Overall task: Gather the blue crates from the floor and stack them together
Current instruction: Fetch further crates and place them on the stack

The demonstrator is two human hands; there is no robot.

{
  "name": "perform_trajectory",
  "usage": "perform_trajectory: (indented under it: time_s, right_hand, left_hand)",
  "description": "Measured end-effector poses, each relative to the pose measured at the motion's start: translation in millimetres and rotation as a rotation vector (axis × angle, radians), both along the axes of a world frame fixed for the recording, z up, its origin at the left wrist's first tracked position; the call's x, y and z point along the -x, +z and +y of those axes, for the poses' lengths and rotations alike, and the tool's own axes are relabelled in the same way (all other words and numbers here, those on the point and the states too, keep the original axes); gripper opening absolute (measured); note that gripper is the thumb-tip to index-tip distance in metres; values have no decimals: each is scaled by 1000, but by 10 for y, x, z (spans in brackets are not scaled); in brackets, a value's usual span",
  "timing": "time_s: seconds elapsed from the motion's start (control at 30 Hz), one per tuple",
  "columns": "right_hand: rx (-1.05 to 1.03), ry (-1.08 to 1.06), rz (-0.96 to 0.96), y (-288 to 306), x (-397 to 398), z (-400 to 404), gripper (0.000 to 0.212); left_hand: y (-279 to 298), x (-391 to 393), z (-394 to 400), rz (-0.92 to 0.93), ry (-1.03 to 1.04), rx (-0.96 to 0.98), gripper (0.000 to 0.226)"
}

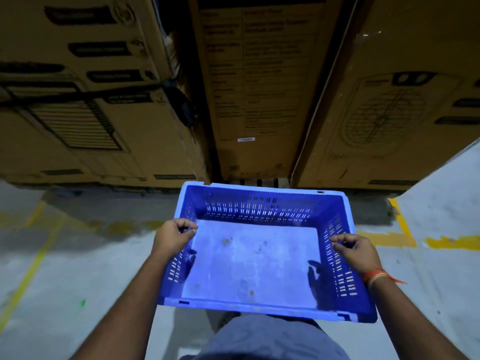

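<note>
Gripping blue crate [259, 255] rims, left hand [172, 236], right hand [357, 252], fingers curled

Print on the cardboard boxes [262, 81] beyond both hands is too blurred to read; their tops are cut off.

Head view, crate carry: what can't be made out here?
- Other crates or any stack: none in frame, so progress is unknowable.
- Blue crate underside and the floor beneath it: hidden by the crate itself.
- Fingertips of the left hand and right hand: curled over the side rims, partly hidden.
- Print on the cardboard boxes: too blurred and dim to read.
- Box tops: cut off by the upper edge.
</note>
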State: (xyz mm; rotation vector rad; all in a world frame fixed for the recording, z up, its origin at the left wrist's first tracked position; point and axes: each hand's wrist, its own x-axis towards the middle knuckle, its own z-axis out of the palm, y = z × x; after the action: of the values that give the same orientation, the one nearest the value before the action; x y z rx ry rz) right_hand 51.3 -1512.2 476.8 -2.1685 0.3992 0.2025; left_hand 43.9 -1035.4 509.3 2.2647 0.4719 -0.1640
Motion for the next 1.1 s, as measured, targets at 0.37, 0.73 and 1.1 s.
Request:
perform_trajectory:
  time_s: [0.37, 0.73, 1.1]
  right_hand:
    - [27, -61, 53, -10, 159, 275, 15]
    - [88, -7, 141, -214, -394, 282, 18]
    - [164, 42, 241, -393, -424, 213, 24]
  left_hand:
    - [-327, -227, 299, 23, -46, 39, 13]
    - [-663, -508, 332, 67, -73, 95, 24]
    - [-826, -477, 122, 243, -130, -14, 56]
